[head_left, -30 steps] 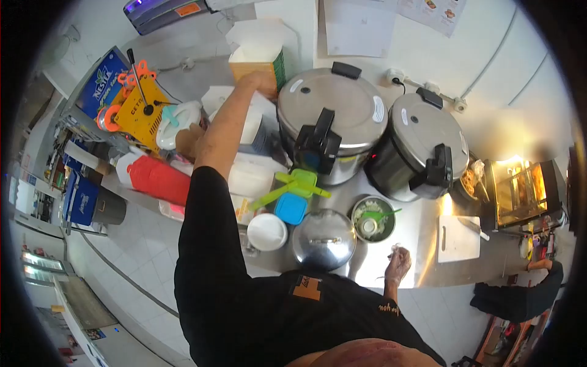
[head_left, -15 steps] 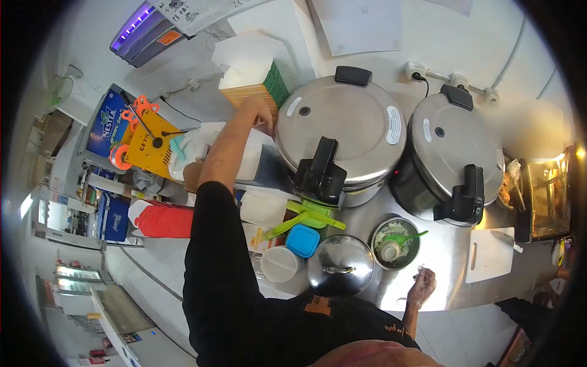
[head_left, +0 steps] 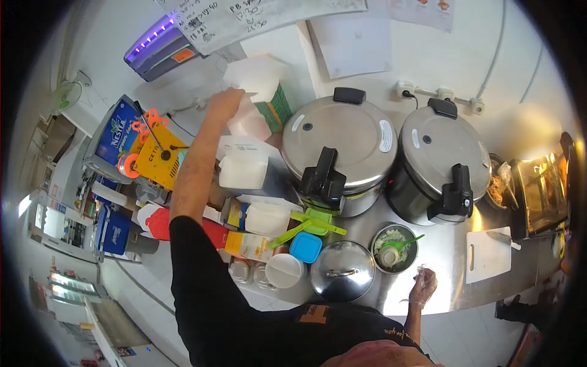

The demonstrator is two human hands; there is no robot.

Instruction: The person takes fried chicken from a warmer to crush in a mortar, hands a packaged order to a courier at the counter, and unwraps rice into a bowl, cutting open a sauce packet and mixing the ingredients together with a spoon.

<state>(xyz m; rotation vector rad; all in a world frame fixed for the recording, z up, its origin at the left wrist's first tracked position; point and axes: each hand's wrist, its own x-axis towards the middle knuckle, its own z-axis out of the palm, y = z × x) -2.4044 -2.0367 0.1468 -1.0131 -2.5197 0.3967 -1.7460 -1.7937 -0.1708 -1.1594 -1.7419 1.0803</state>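
Observation:
My left hand [head_left: 226, 103] reaches far out at the upper left, its fingers closed on the top edge of a pale, blurred paper-like piece [head_left: 249, 119]. That piece overlaps the front of a green-sided carton [head_left: 274, 110] by the wall. Below the forearm stands a white open box [head_left: 243, 170]. At the lower right, my right hand [head_left: 423, 287] wears a clear plastic glove. Its fingers are curled together over the steel counter; what they hold, if anything, I cannot make out. Close above it sits a metal bowl [head_left: 411, 265] of chopped pale food with a green spoon [head_left: 405, 243].
Two big lidded cookers [head_left: 342, 134] [head_left: 437, 140] fill the back. A steel lid [head_left: 342, 269], a blue container [head_left: 306, 247] and a white round tub [head_left: 285, 270] stand in front. Rightward lies a white cutting board [head_left: 487, 260] with a knife [head_left: 504, 240]. A yellow sealing machine [head_left: 156, 160] stands left.
My left hand has moved up and left from beside the cooker, and now has the pale piece in front of the carton. My right hand stays nearly in place. The view has shifted slightly.

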